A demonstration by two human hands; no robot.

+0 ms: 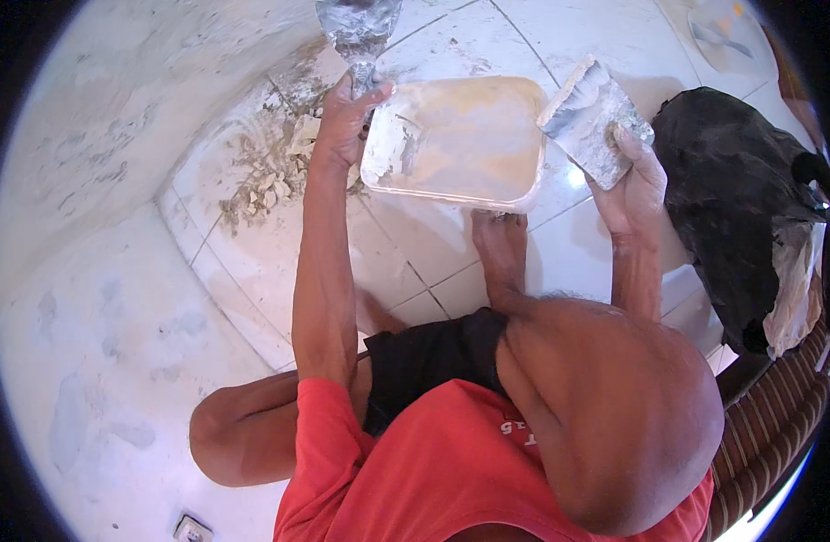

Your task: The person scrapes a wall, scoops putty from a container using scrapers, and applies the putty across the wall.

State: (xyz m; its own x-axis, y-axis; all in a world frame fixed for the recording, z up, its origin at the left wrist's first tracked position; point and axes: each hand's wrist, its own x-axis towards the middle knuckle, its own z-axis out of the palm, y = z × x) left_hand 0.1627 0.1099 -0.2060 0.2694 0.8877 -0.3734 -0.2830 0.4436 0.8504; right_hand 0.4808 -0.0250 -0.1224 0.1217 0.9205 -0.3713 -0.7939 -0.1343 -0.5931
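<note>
My left hand point(344, 122) is closed around the handle of a putty knife point(359, 32), whose broad smeared blade points away from me. The same hand lies against the left end of a pale rectangular plastic tub point(451, 191); its fingers are partly hidden there. White paste and a thin beige layer coat the tub's inside. To the right of the tub, my right hand point(636, 185) grips a wide flat scraper point(594, 122) crusted with white paste, thumb on its face. The scraper's left corner is close to the tub's right rim; whether they touch I cannot tell.
Broken plaster chips point(268, 185) and dust lie on the tiled floor along the wall at left. A black plastic bag point(731, 199) stands at right, near striped brown fabric point(767, 443). A clear round container point(726, 41) sits far right. My bare foot point(500, 244) is below the tub.
</note>
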